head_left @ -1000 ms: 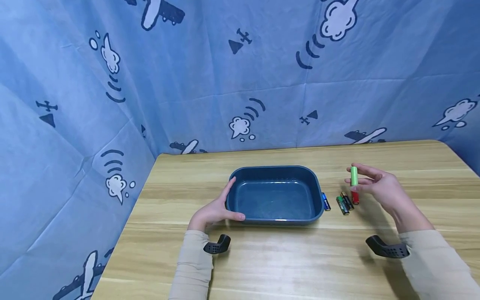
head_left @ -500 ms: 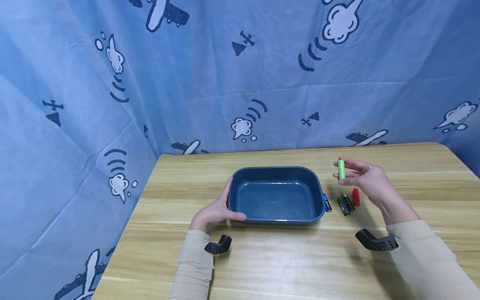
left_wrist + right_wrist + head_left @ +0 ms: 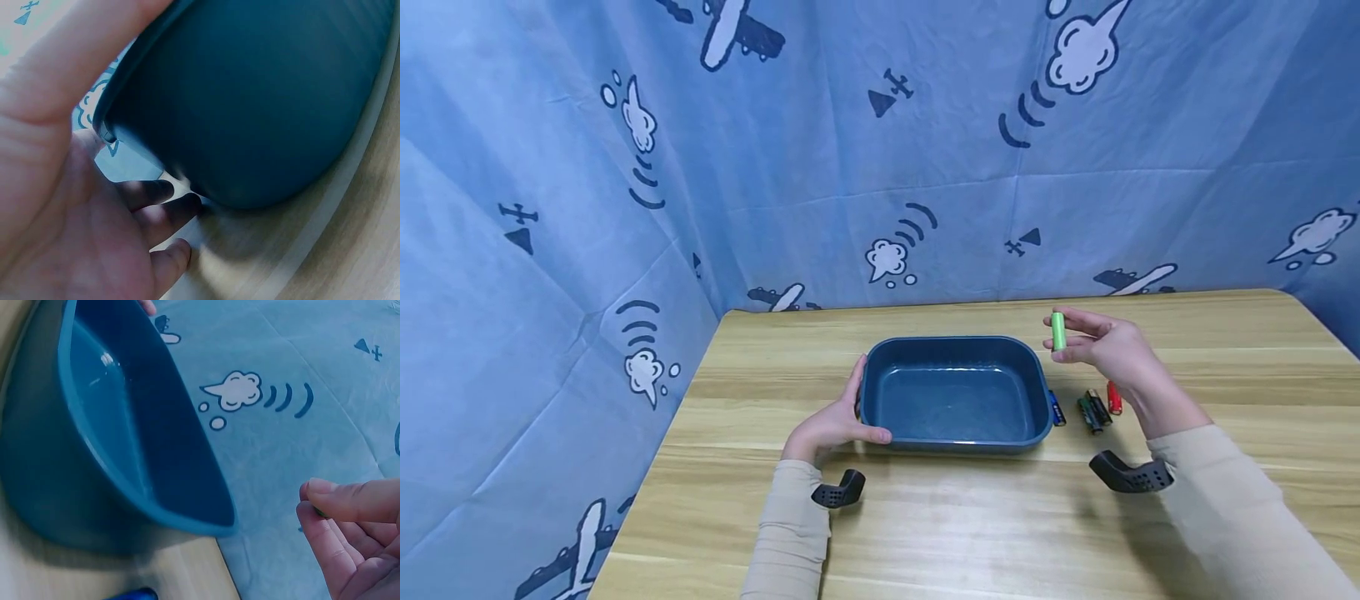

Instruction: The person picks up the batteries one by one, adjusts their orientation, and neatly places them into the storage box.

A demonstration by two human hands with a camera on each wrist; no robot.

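Observation:
In the head view my left hand (image 3: 829, 427) holds the left end of a dark blue rectangular basin (image 3: 955, 443). Its thumb lies along the front rim, and the left wrist view shows other fingers (image 3: 165, 215) at the outer wall, low down. My right hand (image 3: 1108, 343) pinches a light green battery (image 3: 1058, 331) upright between thumb and fingertips. It hovers above the table, just beyond the basin's back right corner. In the right wrist view the fingers hide almost all of that battery.
A blue battery (image 3: 1057, 408) lies close against the basin's right side. Farther right are a green and black battery (image 3: 1089, 415), a black one (image 3: 1099, 407) and a red one (image 3: 1115, 398). A patterned blue curtain (image 3: 955, 167) hangs behind the wooden table (image 3: 970, 525).
My right hand has lifted the light green battery from beside the red one and carried it left towards the basin. My left hand stays on the basin.

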